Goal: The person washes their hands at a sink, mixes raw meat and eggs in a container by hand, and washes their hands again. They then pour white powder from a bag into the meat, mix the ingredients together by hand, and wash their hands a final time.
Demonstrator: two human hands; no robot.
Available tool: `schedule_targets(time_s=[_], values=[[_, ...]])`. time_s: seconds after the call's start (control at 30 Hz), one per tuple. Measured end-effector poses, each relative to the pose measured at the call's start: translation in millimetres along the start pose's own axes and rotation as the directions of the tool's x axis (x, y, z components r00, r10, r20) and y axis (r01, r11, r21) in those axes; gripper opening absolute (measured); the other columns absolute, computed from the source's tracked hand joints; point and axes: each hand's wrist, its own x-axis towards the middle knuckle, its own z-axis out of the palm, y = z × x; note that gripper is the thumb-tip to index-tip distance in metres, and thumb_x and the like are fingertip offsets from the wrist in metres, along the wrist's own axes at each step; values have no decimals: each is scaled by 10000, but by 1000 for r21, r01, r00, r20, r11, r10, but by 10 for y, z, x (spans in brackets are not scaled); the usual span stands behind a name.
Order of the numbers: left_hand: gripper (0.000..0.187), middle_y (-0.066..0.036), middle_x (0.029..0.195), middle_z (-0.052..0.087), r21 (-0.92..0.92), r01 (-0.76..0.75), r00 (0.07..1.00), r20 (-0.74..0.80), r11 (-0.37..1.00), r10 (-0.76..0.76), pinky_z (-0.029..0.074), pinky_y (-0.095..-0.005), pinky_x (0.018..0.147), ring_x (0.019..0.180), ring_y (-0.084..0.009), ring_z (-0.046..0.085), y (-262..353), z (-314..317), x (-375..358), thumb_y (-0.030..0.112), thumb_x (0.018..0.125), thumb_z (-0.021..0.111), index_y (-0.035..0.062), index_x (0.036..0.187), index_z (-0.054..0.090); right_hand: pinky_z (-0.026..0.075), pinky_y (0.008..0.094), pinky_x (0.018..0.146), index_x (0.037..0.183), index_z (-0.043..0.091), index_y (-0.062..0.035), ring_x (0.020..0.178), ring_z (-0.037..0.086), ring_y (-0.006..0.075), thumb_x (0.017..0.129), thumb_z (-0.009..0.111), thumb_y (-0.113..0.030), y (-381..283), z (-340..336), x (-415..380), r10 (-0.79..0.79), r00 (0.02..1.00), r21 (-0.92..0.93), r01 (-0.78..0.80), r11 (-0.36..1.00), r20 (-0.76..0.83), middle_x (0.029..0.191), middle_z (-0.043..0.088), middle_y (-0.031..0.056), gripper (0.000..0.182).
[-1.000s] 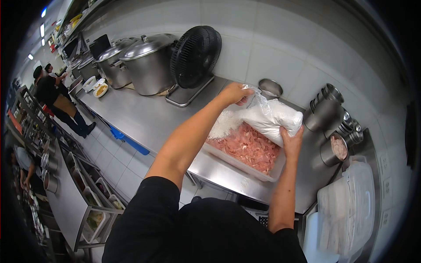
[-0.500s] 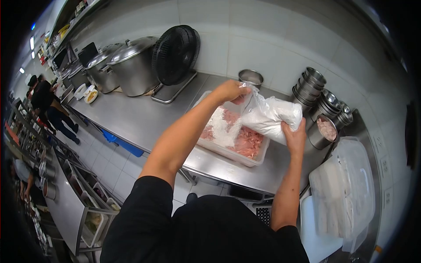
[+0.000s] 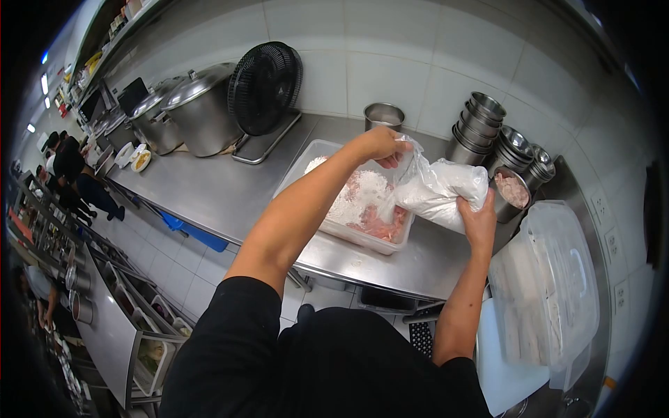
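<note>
A clear plastic bag of white powder [image 3: 442, 191] hangs tilted over the right end of a white tub [image 3: 339, 232]. My left hand [image 3: 383, 145] pinches the bag's gathered mouth above the tub. My right hand [image 3: 479, 219] grips the full lower end of the bag, to the right of the tub. Inside the tub lie pieces of raw pink meat [image 3: 383, 224], partly covered by white powder [image 3: 359, 194].
Behind the tub are a steel bowl [image 3: 384, 115] and a black fan [image 3: 265, 88]; large lidded pots [image 3: 202, 115] stand left. Stacked steel cups [image 3: 481, 122] and a plastic container [image 3: 547, 292] are right. People [image 3: 77, 171] stand far left.
The bag and my right hand have shifted right relative to the tub. More white powder now covers the meat. The camera view has moved slightly.
</note>
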Motion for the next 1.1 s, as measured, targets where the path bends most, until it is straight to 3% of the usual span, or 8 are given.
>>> schedule_targets(time_s=[0.3,0.5,0.6,0.7,0.73,0.83,0.9,1.1], values=[[348,-96,815,711,351,-148,981,-63,925,181,561,-312,654,701,-151,689,588,161,112,376,898,687,31,930,725,457,387,962,1321,461,57,1104,616,325,810,778,-321,736,342,-79,22,963,267,53,962,-267,1209,621,229,711],[312,-143,899,721,760,-374,842,37,532,539,538,-398,763,831,-287,698,1009,644,439,386,857,697,81,904,742,500,352,892,1348,477,38,1083,604,241,859,739,-453,1218,924,-263,349,913,733,-88,675,-211,1258,587,168,741],[303,-157,944,720,829,-411,826,164,378,539,539,-438,777,906,-332,687,1196,1041,545,382,842,711,94,924,755,538,356,728,1322,507,26,941,648,228,862,682,-564,1180,791,-406,603,702,561,-692,454,378,1122,653,167,769],[297,-137,940,724,850,-443,818,252,287,517,544,-445,782,904,-334,690,1177,1460,594,371,833,719,96,938,760,536,350,619,1277,547,5,826,671,226,866,623,-636,1384,519,-313,660,491,77,-831,551,569,979,693,150,765],[290,-119,927,727,844,-454,830,285,284,479,550,-445,778,903,-339,689,1190,1547,561,362,829,723,91,925,763,561,380,679,1262,555,7,808,680,269,840,690,-577,1237,342,-321,665,531,-26,-771,636,525,905,695,150,733],[258,-116,900,725,821,-510,807,354,256,472,546,-432,779,896,-331,688,1098,1750,739,337,824,721,94,899,765,556,427,789,1263,561,26,910,682,353,790,740,-503,1101,66,-341,331,941,-182,-339,923,-78,987,701,203,732],[237,-115,887,722,791,-564,774,407,237,485,540,-429,785,892,-329,685,1104,1761,735,319,825,715,97,893,762,524,441,880,1286,549,11,970,674,390,745,794,-439,1105,93,-142,-100,915,-168,36,985,-391,1042,698,225,745],[230,-134,884,714,768,-578,762,388,275,518,525,-441,810,893,-335,673,1181,1571,622,287,848,686,90,952,742,550,451,755,1079,629,101,818,708,371,820,762,-357,850,160,567,204,979,-215,-196,957,14,930,691,281,542]])
